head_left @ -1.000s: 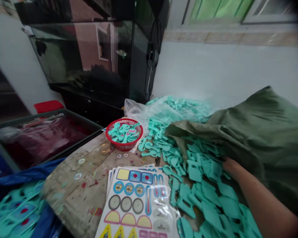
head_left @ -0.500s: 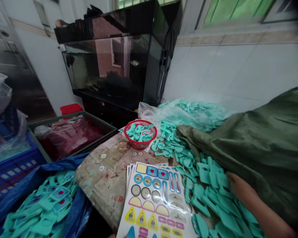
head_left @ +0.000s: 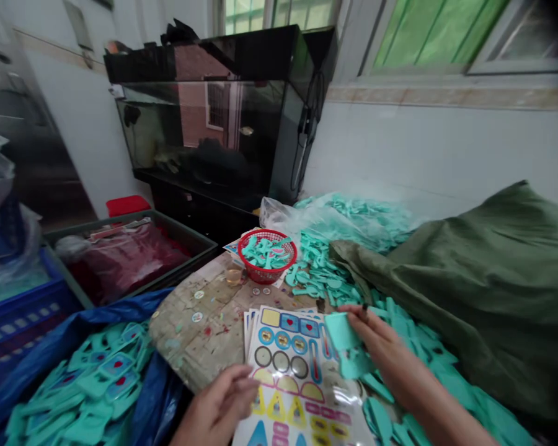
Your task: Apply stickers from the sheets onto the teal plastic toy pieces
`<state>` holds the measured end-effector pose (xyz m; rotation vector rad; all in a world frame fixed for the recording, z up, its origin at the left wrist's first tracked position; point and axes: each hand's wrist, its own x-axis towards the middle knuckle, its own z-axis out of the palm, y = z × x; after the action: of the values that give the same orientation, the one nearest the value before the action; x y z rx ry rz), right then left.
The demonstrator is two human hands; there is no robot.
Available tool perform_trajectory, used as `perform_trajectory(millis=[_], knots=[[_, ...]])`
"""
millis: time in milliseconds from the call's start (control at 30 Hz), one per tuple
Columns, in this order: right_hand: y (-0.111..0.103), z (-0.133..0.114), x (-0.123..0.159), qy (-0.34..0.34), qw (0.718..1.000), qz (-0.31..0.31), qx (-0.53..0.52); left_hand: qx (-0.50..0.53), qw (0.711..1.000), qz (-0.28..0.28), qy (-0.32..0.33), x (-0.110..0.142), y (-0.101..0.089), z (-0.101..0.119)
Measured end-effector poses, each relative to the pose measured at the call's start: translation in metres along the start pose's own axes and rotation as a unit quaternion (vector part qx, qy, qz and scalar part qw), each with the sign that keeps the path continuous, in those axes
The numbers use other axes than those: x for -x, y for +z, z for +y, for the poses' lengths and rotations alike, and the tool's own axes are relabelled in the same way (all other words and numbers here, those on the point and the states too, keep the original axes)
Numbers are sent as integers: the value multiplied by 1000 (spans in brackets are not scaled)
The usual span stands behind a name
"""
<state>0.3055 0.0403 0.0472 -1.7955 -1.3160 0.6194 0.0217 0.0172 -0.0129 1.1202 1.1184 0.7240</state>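
My right hand [head_left: 376, 339] grips at least one teal plastic toy piece [head_left: 338, 331] with a flat, squarish end. More teal plastic shows just below its fingers, and I cannot tell whether that is a separate piece. The held piece is above the right side of a sticker sheet [head_left: 291, 373], covering part of its printed thermometers. My left hand [head_left: 221, 402], slightly blurred, reaches over the sheet's left edge with its fingers loosely extended and nothing visible in them. The sheet lies on a stack of similar sheets, printed with hearts, circles, half-rounds and triangles.
Loose teal pieces [head_left: 423, 337] heap along the table's right, beside a green cloth [head_left: 483, 285]. A red basket [head_left: 267, 275] of teal parts and a small cup [head_left: 234, 276] stand farther back. Stickered pieces [head_left: 93, 378] fill a blue-lined container at left. A fish tank [head_left: 204, 136] stands behind.
My right hand has moved left from the teal heap, now holding teal plastic over the sheet. My left hand has come up into view at the sheet's left edge. The camera view has shifted slightly.
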Motion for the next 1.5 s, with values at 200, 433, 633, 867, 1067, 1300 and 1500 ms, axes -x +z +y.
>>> perform_trajectory(millis=[200, 433, 633, 867, 1067, 1300, 1500], knots=[[94, -26, 29, -30, 985, -115, -124, 230, 967, -81, 68, -29, 36, 9], [91, 13, -21, 10, 999, -15, -40, 309, 951, -7, 0, -45, 18, -1], [95, 38, -38, -33, 996, -13, 83, 332, 942, -38, -25, -62, 28, -1], [100, 56, -35, -27, 976, 24, 217, 355, 932, -51, -51, -80, 38, -14], [99, 57, -26, -49, 965, 20, 257, 375, 923, -46, -71, -84, 38, -15], [100, 60, -21, -59, 962, -5, 265, 367, 926, -33, -79, -88, 37, -21], [97, 62, -22, -35, 960, 8, 277, 359, 929, -52, -71, -87, 37, -20]])
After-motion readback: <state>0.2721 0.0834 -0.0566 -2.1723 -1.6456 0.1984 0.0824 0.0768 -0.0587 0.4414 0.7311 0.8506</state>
